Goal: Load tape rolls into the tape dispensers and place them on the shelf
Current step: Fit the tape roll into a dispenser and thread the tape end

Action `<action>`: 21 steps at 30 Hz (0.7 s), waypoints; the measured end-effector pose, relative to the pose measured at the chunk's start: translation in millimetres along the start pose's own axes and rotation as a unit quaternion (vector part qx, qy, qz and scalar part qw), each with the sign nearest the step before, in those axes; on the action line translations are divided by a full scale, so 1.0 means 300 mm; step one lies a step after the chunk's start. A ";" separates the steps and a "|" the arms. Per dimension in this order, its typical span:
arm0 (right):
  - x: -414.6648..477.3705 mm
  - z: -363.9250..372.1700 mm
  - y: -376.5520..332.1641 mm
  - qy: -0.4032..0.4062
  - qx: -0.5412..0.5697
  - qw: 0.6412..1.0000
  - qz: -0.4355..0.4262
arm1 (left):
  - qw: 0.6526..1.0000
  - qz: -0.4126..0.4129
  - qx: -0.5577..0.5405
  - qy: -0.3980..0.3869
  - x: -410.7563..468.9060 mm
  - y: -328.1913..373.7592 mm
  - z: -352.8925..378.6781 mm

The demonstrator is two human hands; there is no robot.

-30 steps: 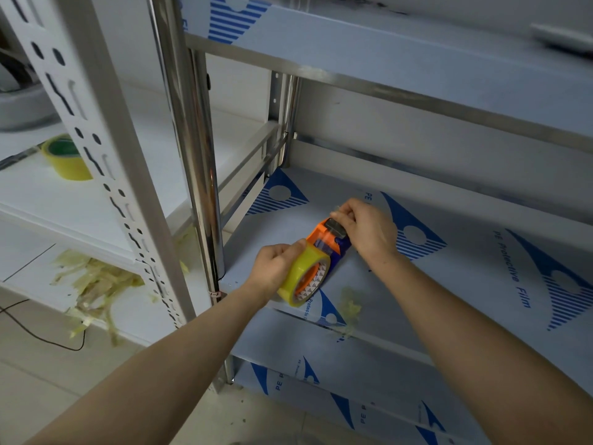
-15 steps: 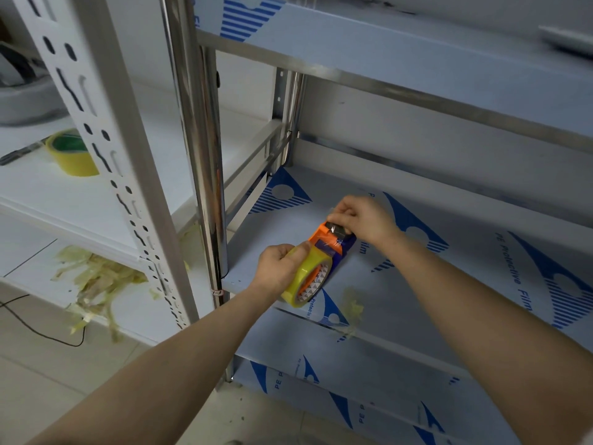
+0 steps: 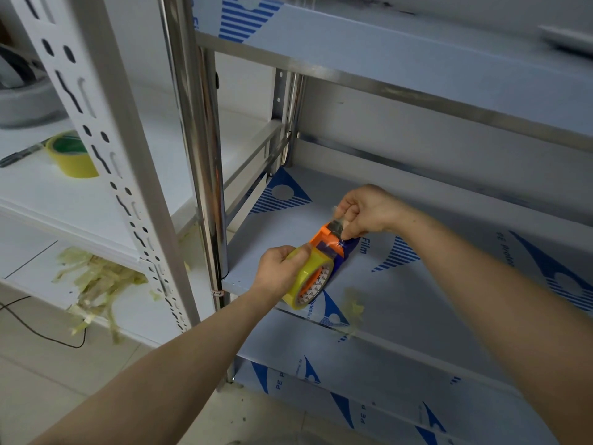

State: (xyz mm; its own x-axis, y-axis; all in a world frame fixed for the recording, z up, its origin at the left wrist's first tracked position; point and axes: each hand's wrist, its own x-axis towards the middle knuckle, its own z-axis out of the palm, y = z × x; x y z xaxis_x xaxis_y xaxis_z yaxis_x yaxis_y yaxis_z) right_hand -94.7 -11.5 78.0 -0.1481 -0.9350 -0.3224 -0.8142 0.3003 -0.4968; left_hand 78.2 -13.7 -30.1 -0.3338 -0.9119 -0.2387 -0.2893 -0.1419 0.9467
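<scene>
Head view: an orange and blue plastic tape dispenser point(image 3: 332, 252) carries a glossy, translucent yellow tape roll point(image 3: 303, 279) with a printed white core. It sits over the near left part of a steel shelf point(image 3: 417, 303), which is covered in blue-printed protective film; whether it touches the shelf cannot be told. Its long axis runs from the roll at the near end to the cutter at the far end, angled slightly right. The left hand point(image 3: 277, 271) reaches in with its fingers wrapped round the roll. The right hand point(image 3: 365, 208), wrist bent down, pinches clear tape at the cutter. A second yellow roll point(image 3: 72, 157) stands on the white rack, far left.
</scene>
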 end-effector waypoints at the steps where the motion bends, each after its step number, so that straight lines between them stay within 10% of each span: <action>1: 0.000 0.006 0.002 0.011 -0.001 1.000 -0.008 | 1.000 -0.004 0.002 0.001 0.000 0.001 -0.001; 21: -0.013 0.048 0.036 0.098 -0.079 0.992 0.002 | 0.999 0.015 0.030 -0.004 -0.014 0.013 0.023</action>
State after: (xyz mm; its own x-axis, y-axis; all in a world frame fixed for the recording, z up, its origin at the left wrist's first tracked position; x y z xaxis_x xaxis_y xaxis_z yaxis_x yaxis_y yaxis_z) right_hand -94.8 -1.9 62.2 -0.2451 -0.9574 -0.1525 -0.8894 0.2847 -0.3576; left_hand 72.3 -7.7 -26.8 -0.3504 -0.9123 -0.2118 -0.3329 -0.0901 0.9386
